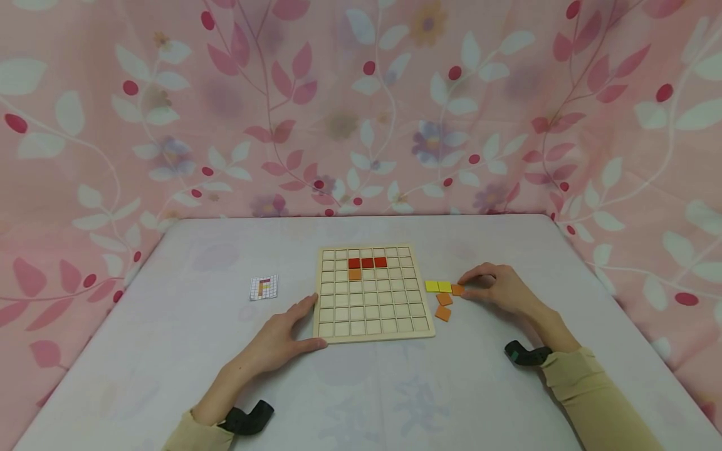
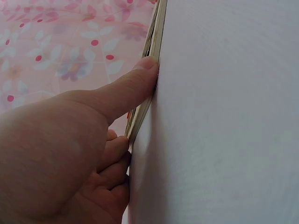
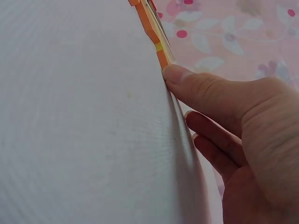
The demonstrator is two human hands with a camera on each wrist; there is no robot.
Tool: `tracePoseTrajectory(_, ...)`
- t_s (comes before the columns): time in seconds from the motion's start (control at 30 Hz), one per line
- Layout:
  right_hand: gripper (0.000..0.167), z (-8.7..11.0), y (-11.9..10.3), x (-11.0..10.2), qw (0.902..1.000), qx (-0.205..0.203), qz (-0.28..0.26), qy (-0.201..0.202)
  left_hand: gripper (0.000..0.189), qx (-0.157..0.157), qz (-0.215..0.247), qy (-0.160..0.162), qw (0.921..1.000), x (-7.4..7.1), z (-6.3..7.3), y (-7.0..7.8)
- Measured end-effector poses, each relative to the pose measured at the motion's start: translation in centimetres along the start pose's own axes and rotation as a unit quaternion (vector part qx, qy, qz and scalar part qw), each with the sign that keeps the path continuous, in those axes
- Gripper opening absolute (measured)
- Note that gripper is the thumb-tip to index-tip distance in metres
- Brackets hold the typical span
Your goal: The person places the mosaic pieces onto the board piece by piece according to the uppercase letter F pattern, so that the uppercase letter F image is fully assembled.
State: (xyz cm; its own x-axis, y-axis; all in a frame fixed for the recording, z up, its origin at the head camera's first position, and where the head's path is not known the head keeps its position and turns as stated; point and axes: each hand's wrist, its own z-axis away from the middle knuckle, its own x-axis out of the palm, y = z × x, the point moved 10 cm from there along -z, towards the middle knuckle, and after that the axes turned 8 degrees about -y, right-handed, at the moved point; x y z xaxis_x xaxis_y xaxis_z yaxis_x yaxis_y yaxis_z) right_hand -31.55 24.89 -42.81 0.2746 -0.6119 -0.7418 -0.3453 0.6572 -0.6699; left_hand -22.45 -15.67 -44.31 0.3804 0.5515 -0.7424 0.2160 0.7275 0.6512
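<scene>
A square wooden grid board (image 1: 373, 294) lies flat in the middle of the table. Three red tiles (image 1: 367, 263) form a row in its upper part, with one orange tile (image 1: 355, 274) just below the leftmost. My left hand (image 1: 276, 341) holds the board's near left corner, thumb on the near edge and fingers against the left side. Right of the board, my right hand (image 1: 502, 291) has thumb and index finger at an orange tile (image 1: 457, 290) lying beside two yellow tiles (image 1: 438, 286). The thumb (image 3: 180, 74) touches that tile's edge in the right wrist view.
Two more loose orange tiles (image 1: 444, 307) lie below the yellow ones. A small card (image 1: 264, 287) with a printed grid and coloured squares sits left of the board. Pink floral cloth (image 1: 361, 113) hangs behind the white-covered table (image 1: 383, 394).
</scene>
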Motion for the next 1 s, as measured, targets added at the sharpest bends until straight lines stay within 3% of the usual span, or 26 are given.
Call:
tracePoseTrajectory(0.7, 0.025, -0.2, 0.2, -0.4, 0.9998, 0.013, -0.006, 0.016, 0.097, -0.001, 0.002, 0.002, 1.0000, 0.1, -0.1, -0.1)
tracePoseTrajectory(1.0, 0.028, -0.7, -0.3, -1.1, 0.9978, 0.051, -0.027, 0.031, 0.099, -0.001, 0.005, 0.003, 1.0000, 0.1, -0.1, -0.2)
